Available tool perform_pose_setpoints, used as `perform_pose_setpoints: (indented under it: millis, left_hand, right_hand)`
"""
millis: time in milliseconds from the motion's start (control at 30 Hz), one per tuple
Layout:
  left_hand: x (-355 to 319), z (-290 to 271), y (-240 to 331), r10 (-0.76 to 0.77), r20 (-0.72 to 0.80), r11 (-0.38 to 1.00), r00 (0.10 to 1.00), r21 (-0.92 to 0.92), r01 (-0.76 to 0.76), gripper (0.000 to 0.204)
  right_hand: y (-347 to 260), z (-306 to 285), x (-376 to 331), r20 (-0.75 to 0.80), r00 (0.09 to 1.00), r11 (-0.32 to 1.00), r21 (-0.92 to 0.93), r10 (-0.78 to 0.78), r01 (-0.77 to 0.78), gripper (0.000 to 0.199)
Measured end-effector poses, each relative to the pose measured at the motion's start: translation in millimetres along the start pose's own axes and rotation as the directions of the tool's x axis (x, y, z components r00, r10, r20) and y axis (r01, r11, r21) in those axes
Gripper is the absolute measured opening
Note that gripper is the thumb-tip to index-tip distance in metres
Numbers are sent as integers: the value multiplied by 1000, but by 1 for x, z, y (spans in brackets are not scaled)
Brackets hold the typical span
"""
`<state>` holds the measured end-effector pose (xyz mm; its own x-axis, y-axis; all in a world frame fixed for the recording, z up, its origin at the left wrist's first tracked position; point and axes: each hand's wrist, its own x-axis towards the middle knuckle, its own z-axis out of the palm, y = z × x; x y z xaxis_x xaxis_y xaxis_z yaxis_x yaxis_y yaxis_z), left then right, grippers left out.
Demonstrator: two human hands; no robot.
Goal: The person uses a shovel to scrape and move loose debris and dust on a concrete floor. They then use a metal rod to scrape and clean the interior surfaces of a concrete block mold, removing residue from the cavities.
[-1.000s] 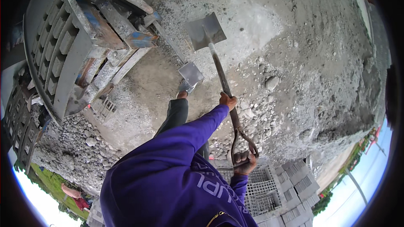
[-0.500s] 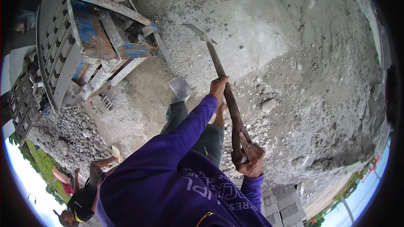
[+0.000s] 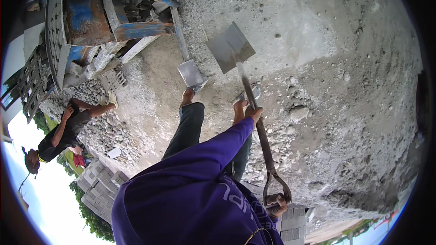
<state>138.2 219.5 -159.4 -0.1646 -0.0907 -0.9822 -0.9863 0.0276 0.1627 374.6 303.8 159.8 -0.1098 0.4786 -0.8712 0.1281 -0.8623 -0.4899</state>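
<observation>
A long-handled shovel (image 3: 261,129) reaches from near my body out over the dusty ground, its square metal blade (image 3: 230,47) flat to view and bare of material. My left hand (image 3: 254,114) is wrapped round the middle of the shaft. At the near end, my right hand (image 3: 276,205) grips the crossbar of the D-shaped handle. Past my left foot lies a square metal plate (image 3: 190,73), joined to a long pale handle that runs toward the blue frame. Whether the blade touches the ground I cannot tell.
A rusty blue metal machine frame (image 3: 91,18) with a curved bar stands at far left. Gravel (image 3: 109,131) is heaped below it. Another person (image 3: 68,127) in dark clothes is at the left. Stacked grey blocks (image 3: 102,186) stand behind. A larger stone (image 3: 298,114) lies on the right.
The shovel has turned from edge-on to show its blade's face. Both hands have moved slightly right and nearer my body. The other person at the left has come further into view.
</observation>
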Motion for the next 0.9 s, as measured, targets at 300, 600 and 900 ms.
perform_pose_setpoints:
  millis: [300, 600, 900]
  left_hand:
    - [111, -39, -65, -57, -68, 994, 996, -100, 50, 26]
    - [192, -106, 150, 210, -194, 977, 958, 80, -197, 35]
    - [138, -106, 58, 172, -234, 956, 957, 274, -105, 35]
  right_hand:
    - [40, 1, 70, -34, 991, 988, -81, 128, -130, 20]
    - [146, 136, 144, 245, 960, 989, -89, 138, -120, 28]
    - [137, 81, 54, 103, 978, 983, 8, 180, -182, 19]
